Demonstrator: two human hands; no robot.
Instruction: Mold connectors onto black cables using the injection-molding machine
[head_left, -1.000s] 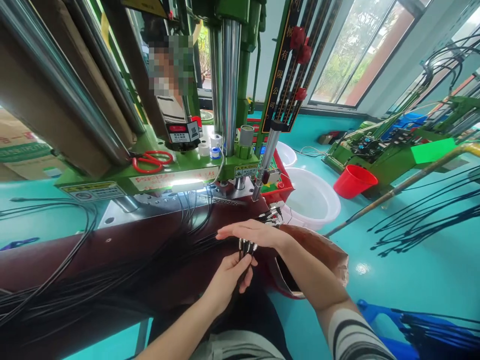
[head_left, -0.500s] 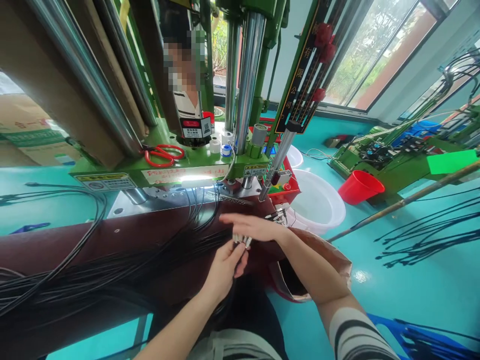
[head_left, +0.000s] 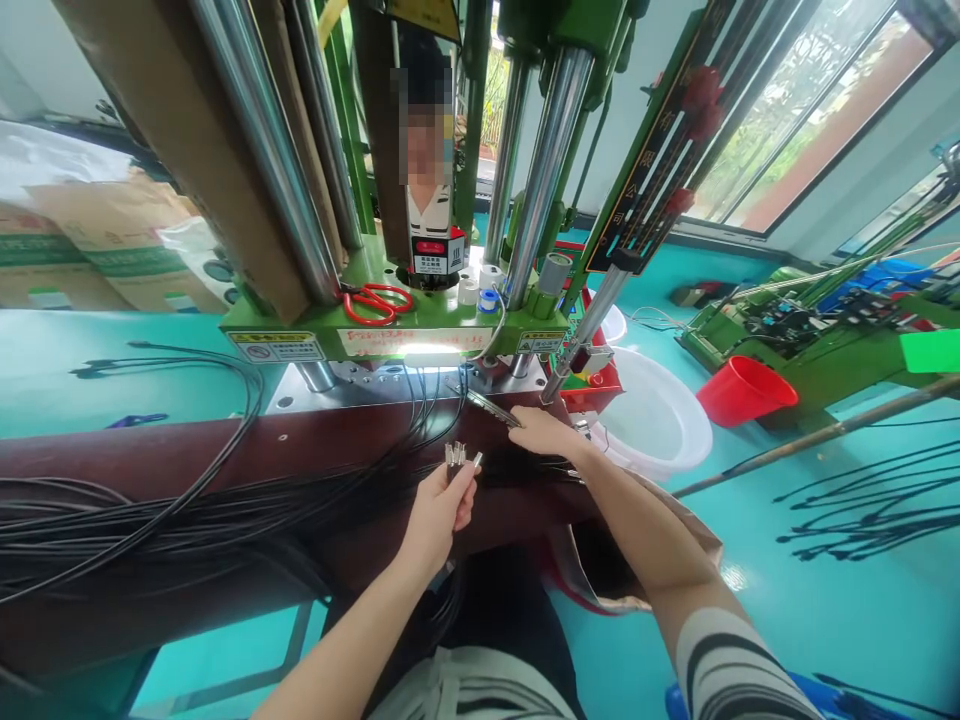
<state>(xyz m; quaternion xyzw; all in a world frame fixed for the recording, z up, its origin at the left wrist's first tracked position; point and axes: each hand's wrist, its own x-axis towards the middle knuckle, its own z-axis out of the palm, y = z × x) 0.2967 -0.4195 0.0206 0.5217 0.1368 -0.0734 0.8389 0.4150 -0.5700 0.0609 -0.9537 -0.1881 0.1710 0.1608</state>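
Observation:
My left hand [head_left: 437, 512] is closed around a small bunch of black cables, whose silver metal connectors [head_left: 456, 456] stick up above the thumb and fingers. One connector leans apart to the right. At the machine's front edge, my right hand [head_left: 546, 434] has its fingers closed on the near end of a long, narrow metal bar [head_left: 491, 408]. The bar's far end lies toward the steel plate [head_left: 352, 388] under the lit gap of the green press [head_left: 450, 342]. Several black cables [head_left: 425, 400] run out of that gap onto the brown table [head_left: 300, 437].
Red-handled scissors [head_left: 379, 304] and small rolls of tape [head_left: 488, 299] lie on the press. A thick bundle of black cables [head_left: 225, 505] stretches across the table's left. An open bag [head_left: 600, 560], a white tub [head_left: 660, 410] and a red bucket [head_left: 746, 390] stand to the right.
My right hand has left the connectors in my left hand and moved forward and right onto the metal bar, whose near end now points toward me. The view has shifted left.

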